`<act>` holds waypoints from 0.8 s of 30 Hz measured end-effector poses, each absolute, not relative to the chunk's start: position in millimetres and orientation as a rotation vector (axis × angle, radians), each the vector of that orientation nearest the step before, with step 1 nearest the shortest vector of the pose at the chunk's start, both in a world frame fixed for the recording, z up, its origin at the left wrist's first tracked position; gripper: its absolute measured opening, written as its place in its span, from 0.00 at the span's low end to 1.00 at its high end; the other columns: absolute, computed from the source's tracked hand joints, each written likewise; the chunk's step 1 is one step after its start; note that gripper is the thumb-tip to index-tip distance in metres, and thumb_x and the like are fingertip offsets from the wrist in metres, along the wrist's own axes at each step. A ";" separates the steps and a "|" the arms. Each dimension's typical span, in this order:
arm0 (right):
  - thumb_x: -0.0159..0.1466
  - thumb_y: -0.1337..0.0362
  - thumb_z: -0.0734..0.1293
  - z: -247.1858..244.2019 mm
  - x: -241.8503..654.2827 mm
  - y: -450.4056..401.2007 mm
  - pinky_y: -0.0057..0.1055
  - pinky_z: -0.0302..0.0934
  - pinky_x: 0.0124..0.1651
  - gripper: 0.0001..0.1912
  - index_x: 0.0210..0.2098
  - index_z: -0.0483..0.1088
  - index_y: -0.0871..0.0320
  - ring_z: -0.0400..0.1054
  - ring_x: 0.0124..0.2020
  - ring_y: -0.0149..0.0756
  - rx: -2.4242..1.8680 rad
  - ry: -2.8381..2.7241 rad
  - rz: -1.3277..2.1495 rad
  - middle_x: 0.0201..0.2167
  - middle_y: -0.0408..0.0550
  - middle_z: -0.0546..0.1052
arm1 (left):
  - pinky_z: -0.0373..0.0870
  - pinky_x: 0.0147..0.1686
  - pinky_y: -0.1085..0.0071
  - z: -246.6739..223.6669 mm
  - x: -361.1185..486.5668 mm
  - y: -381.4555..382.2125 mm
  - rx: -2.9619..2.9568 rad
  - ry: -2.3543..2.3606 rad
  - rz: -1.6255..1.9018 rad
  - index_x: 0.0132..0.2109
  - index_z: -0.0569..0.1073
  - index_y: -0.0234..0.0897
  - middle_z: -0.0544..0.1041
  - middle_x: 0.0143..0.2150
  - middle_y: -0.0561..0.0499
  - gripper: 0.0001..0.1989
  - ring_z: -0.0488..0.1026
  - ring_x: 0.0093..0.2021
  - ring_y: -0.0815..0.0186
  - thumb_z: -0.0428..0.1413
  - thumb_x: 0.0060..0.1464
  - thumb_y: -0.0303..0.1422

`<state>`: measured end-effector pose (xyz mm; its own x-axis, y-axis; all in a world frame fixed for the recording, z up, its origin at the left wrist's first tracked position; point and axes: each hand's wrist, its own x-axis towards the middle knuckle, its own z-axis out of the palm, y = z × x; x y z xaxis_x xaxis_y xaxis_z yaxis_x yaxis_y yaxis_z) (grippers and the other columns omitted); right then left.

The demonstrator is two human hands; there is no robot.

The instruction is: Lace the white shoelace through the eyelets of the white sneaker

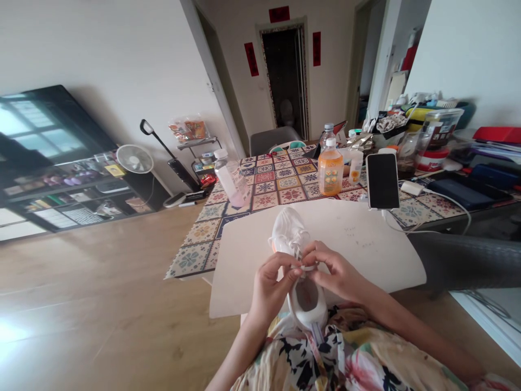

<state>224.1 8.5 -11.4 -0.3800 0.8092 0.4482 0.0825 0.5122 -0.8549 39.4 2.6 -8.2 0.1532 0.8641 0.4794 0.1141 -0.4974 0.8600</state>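
A white sneaker (311, 317) lies with its toe away from me and its heel near my lap, on a large white sheet (345, 233). Over the shoe's tongue, my left hand (274, 279) and my right hand (334, 271) meet. White shoelace (299, 239) runs across the front of the shoe and up between my fingers. The thumb and forefinger of each hand are pinched together on the lace. My fingertips partly cover the upper eyelets, so the exact shape of the lace there cannot be made out.
Beyond the sheet, a patterned tablecloth (264, 187) holds a clear bottle (232, 182), an orange drink bottle (330, 171) and a phone (382, 182) on a stand. Jars, a white charger (412, 188) with its cable and dark cases crowd the right side. Wooden floor (122, 304) lies left.
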 end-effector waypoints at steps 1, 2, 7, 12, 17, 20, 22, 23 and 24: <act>0.64 0.66 0.68 -11.9 223.7 8.5 0.37 0.63 0.49 0.03 0.38 0.74 0.55 0.69 0.45 0.40 -0.745 -1.828 0.869 0.41 0.48 0.73 | 0.67 0.35 0.70 -7.8 39.3 2.4 1.748 0.953 1.397 0.32 0.80 0.37 0.78 0.29 0.49 0.12 0.72 0.31 0.64 0.63 0.56 0.41; 0.63 0.66 0.69 -12.4 222.9 8.4 0.37 0.63 0.49 0.02 0.37 0.73 0.55 0.69 0.44 0.40 -0.742 -1.850 0.762 0.41 0.48 0.73 | 0.67 0.34 0.70 -7.5 39.4 2.1 1.741 0.963 1.394 0.32 0.79 0.37 0.78 0.29 0.49 0.12 0.71 0.30 0.64 0.63 0.56 0.42; 0.65 0.66 0.68 -14.3 218.0 5.5 0.40 0.61 0.47 0.03 0.40 0.71 0.54 0.69 0.43 0.42 -0.716 -1.870 0.184 0.37 0.49 0.75 | 0.66 0.33 0.70 -5.7 40.9 2.0 1.705 0.974 1.367 0.30 0.78 0.36 0.76 0.27 0.50 0.16 0.69 0.29 0.65 0.62 0.55 0.46; 0.67 0.70 0.66 -11.6 220.4 0.9 0.40 0.60 0.49 0.07 0.41 0.73 0.51 0.72 0.43 0.39 -0.615 -1.939 -0.061 0.37 0.46 0.79 | 0.66 0.33 0.70 -5.7 40.5 3.8 1.682 0.987 1.350 0.28 0.77 0.36 0.74 0.26 0.51 0.19 0.69 0.29 0.65 0.63 0.53 0.48; 0.65 0.69 0.67 -3.6 228.8 -2.2 0.40 0.64 0.44 0.05 0.35 0.73 0.52 0.71 0.38 0.41 -0.451 -1.914 0.073 0.31 0.46 0.79 | 0.65 0.32 0.70 -7.1 36.9 11.7 1.649 1.049 1.321 0.26 0.74 0.36 0.71 0.25 0.53 0.18 0.67 0.27 0.66 0.61 0.54 0.46; 0.65 0.68 0.68 1.6 232.7 -3.6 0.40 0.63 0.42 0.05 0.32 0.72 0.53 0.70 0.36 0.40 -0.359 -1.991 0.189 0.28 0.45 0.79 | 0.65 0.34 0.70 -6.9 36.2 19.4 1.678 1.127 1.364 0.25 0.71 0.37 0.69 0.25 0.54 0.16 0.67 0.28 0.66 0.60 0.54 0.42; 0.64 0.69 0.69 3.3 233.7 -4.0 0.41 0.61 0.43 0.06 0.31 0.72 0.53 0.70 0.35 0.39 -0.332 -2.024 0.239 0.27 0.44 0.79 | 0.65 0.36 0.70 -6.5 37.2 23.9 1.695 1.151 1.380 0.24 0.70 0.37 0.68 0.25 0.54 0.14 0.66 0.29 0.66 0.59 0.54 0.38; 0.64 0.69 0.69 3.6 233.9 -4.0 0.41 0.61 0.43 0.06 0.31 0.72 0.53 0.70 0.34 0.39 -0.324 -2.031 0.255 0.27 0.44 0.80 | 0.64 0.36 0.70 -6.4 38.2 25.8 1.705 1.161 1.386 0.24 0.70 0.37 0.67 0.25 0.55 0.13 0.66 0.30 0.66 0.58 0.54 0.37; 0.64 0.69 0.69 3.6 233.8 -3.8 0.41 0.60 0.43 0.06 0.31 0.71 0.53 0.70 0.34 0.38 -0.317 -2.037 0.270 0.27 0.43 0.80 | 0.64 0.36 0.70 -6.6 39.4 27.4 1.713 1.173 1.393 0.23 0.69 0.38 0.67 0.25 0.55 0.13 0.66 0.30 0.66 0.58 0.53 0.35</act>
